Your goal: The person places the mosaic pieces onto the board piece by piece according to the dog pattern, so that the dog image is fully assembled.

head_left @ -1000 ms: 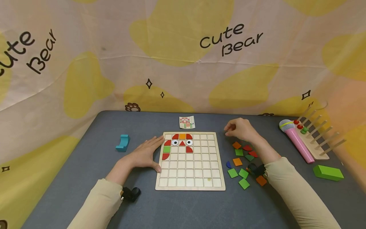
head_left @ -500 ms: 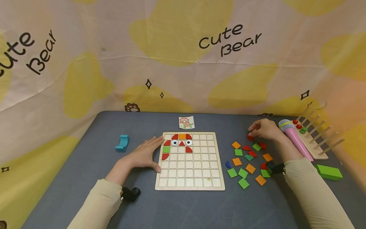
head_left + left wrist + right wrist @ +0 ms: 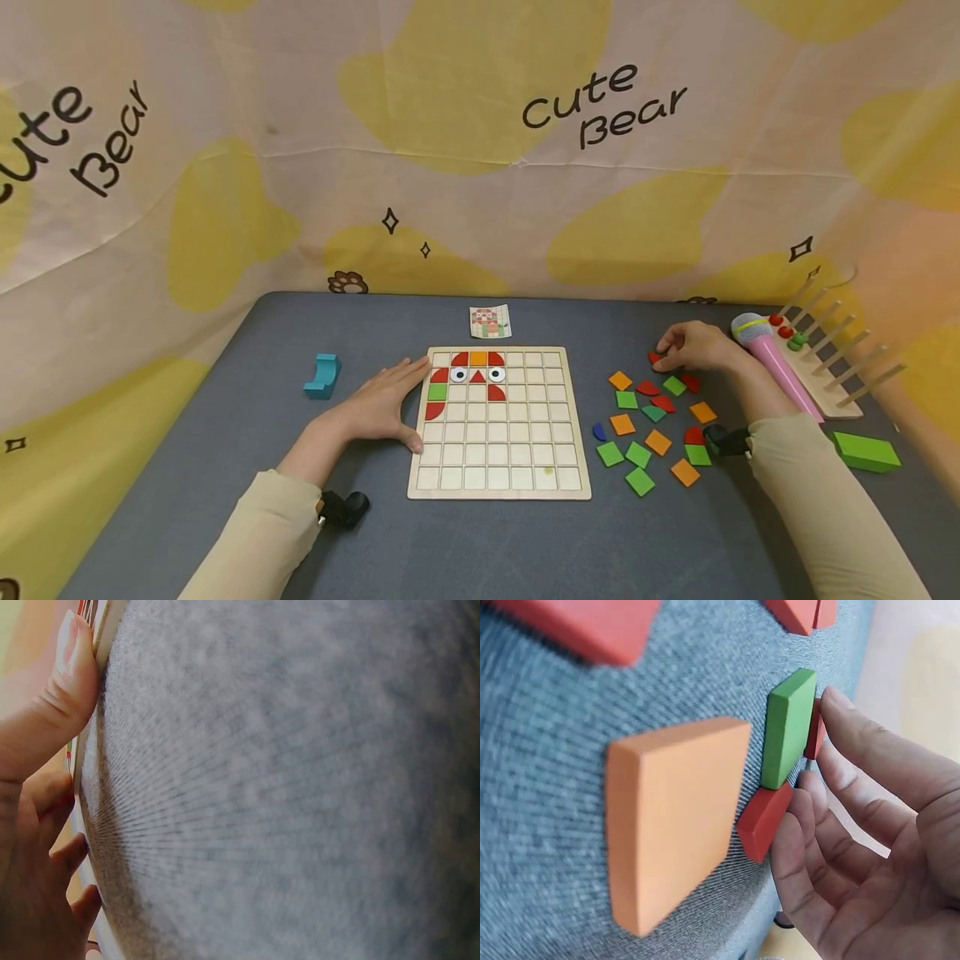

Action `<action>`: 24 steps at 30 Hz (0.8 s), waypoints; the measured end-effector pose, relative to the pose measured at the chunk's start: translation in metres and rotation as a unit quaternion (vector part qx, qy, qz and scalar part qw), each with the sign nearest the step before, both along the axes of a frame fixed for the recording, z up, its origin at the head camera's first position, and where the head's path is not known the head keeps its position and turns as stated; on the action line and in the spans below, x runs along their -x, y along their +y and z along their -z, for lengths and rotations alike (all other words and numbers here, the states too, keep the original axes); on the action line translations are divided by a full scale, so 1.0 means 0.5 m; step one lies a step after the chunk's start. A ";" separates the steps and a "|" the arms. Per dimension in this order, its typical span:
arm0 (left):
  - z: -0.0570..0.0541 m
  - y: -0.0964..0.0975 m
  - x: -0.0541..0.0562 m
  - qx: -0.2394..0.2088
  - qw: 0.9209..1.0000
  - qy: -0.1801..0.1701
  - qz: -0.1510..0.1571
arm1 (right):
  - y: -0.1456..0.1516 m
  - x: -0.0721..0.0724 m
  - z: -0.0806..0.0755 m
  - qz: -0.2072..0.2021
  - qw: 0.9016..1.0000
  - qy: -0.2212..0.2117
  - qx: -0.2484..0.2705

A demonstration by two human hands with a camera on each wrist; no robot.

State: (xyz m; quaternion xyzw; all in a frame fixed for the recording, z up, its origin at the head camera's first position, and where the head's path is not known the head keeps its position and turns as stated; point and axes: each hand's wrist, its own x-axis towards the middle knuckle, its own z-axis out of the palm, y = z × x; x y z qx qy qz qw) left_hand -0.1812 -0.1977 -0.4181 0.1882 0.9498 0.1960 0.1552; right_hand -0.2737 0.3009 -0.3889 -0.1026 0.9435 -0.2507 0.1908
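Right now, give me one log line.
left hand: on board, left edge; right hand: at red piece, grip unclear; board: partly filled; loose tiles: right of board

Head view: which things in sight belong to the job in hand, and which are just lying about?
Belongs to the job, it seems:
gridded board, touched by the left hand
red piece at the right hand
loose coloured tiles
picture card, likely the pattern

Likely just lying about:
teal block
pink microphone
pegged rack
long green block

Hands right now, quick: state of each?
Left hand: open, against the grid board.
Right hand: at a red piece; whether its grip is closed cannot be told.
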 end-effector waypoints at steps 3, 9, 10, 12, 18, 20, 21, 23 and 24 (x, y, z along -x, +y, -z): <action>0.000 0.000 0.000 0.000 1.000 -0.001 0.000 | 0.001 0.000 0.002 -0.004 1.000 0.001 -0.003; 0.001 -0.002 0.000 0.001 1.000 -0.002 -0.003 | -0.002 0.000 0.001 -0.007 1.000 0.005 0.002; 0.001 -0.002 0.000 0.002 1.000 -0.002 -0.004 | -0.002 0.000 0.001 -0.007 1.000 0.006 0.003; 0.002 -0.003 0.000 0.003 1.000 -0.001 -0.003 | -0.003 -0.001 0.002 -0.010 1.000 0.009 0.005; 0.004 -0.003 0.001 0.002 1.000 0.000 -0.002 | -0.008 -0.002 0.005 -0.028 0.999 0.038 0.006; 0.004 -0.003 0.001 0.002 1.000 0.000 -0.001 | -0.010 -0.003 0.006 -0.030 0.998 0.046 0.006; 0.004 -0.003 0.001 0.002 1.000 0.000 0.000 | -0.012 -0.002 0.007 -0.032 0.998 0.050 0.007; 0.004 -0.002 0.001 0.002 1.000 0.001 0.001 | -0.014 -0.002 0.007 -0.032 0.998 0.054 0.012; 0.004 -0.002 0.001 0.002 1.000 0.002 0.002 | -0.015 -0.003 0.007 -0.031 0.998 0.056 0.014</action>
